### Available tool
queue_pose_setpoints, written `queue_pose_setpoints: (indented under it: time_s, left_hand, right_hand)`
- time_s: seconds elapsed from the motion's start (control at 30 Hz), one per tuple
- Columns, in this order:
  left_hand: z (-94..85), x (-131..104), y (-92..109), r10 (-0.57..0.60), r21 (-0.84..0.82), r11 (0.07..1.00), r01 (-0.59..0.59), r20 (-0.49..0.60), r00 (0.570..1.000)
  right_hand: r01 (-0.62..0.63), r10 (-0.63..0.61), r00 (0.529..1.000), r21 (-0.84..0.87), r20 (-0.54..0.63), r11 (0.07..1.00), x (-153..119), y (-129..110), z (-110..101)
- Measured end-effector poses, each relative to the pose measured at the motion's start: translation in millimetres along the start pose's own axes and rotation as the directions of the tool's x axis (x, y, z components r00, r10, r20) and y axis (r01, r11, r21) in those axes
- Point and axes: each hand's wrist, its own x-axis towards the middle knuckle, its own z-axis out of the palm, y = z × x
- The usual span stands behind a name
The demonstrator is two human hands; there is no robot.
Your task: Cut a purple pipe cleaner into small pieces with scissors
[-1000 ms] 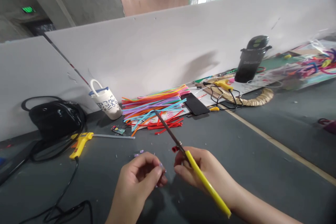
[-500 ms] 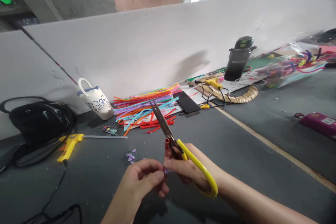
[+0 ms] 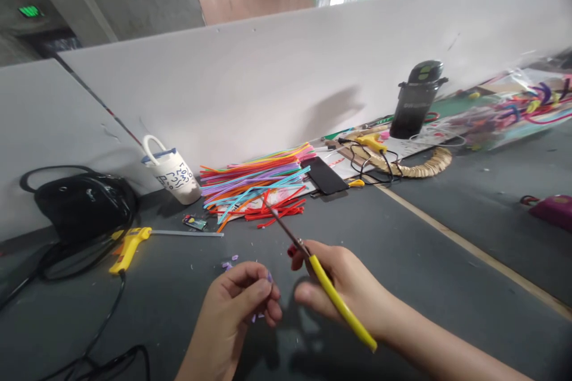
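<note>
My right hand (image 3: 339, 289) grips yellow-handled scissors (image 3: 313, 265), whose closed blades point up and left toward the straw pile. My left hand (image 3: 243, 303) sits just left of it, fingers pinched on a small purple piece (image 3: 269, 277). A few purple snippets (image 3: 229, 262) lie on the grey surface just above my left hand. A small red bit (image 3: 291, 250) shows by my right fingers near the scissor pivot.
A pile of coloured straws (image 3: 254, 178) lies by the white partition, with a black phone (image 3: 328, 175) to its right. A yellow glue gun (image 3: 127, 247), white mug (image 3: 172, 172) and black bag (image 3: 84, 202) sit left. A black bottle (image 3: 413, 101) stands at right.
The scissor blades, slightly apart half a second ago, are shut now and the handle has swung flatter. My hands have drawn a little apart. The view has shifted slightly.
</note>
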Motion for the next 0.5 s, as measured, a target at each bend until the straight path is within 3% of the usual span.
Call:
queue_pose_setpoints:
  time_s: [0.1, 0.27, 0.4, 0.5]
  left_hand:
    - [-4.8, 0, 5, 0.061, -0.04, 0.997, -0.063, -0.037, 0.997]
    - [-12.2, -2, 9, 0.109, -0.17, 0.979, -0.109, -0.008, 0.994]
    - [-9.5, -2, 6, 0.02, -0.204, 0.979, 0.013, 0.158, 0.987]
    - [-4.2, -1, 0, -0.119, -0.164, 0.973, 0.165, 0.257, 0.959]
  right_hand:
    - [0.065, -0.066, 0.998, -0.2, 0.006, 0.978, -2, -1, 3]
    - [0.1, -0.1, 0.995, -0.223, 0.012, 0.97, -5, -4, 11]
    - [-0.04, 0.04, 0.999, 0.012, 0.037, 0.999, -5, -7, 13]
    - [-0.067, 0.055, 0.997, 0.278, 0.052, 0.958, -2, -7, 11]
